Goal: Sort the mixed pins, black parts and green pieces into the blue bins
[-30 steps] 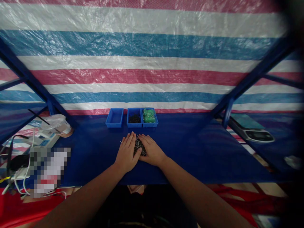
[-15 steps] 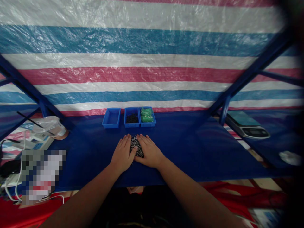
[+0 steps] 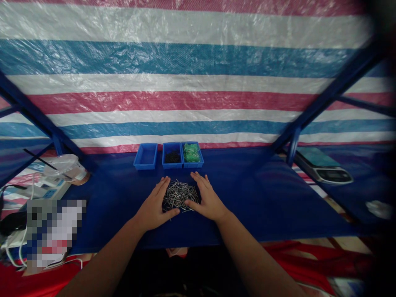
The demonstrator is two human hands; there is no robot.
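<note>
A loose pile of thin silvery metal pins or nails (image 3: pixel 180 194) lies on the blue tabletop (image 3: pixel 253 198). Along the pile's left side rests my left hand (image 3: pixel 155 207), fingers apart, thumb at the near edge. My right hand (image 3: pixel 208 201) is at the right side with its fingers spread, the thumb touching the pile. Behind the pile stand three blue bins: a bare one (image 3: pixel 145 156) on the left, one with small dark pieces (image 3: pixel 172 158) in the middle, and one with green plastic packets (image 3: pixel 192 154) on the right.
On the left are a lidded plastic cup (image 3: pixel 69 168) with a dark straw, a power strip (image 3: pixel 54 187) and white cables. A digital scale (image 3: pixel 332 173) sits at the right beyond a blue frame post (image 3: pixel 292 146). Striped sheeting (image 3: pixel 185 101) hangs behind.
My hands have moved apart, the left one leftward and the right one rightward. The metal pile between them now shows wider and flatter. The camera view has tilted slightly up.
</note>
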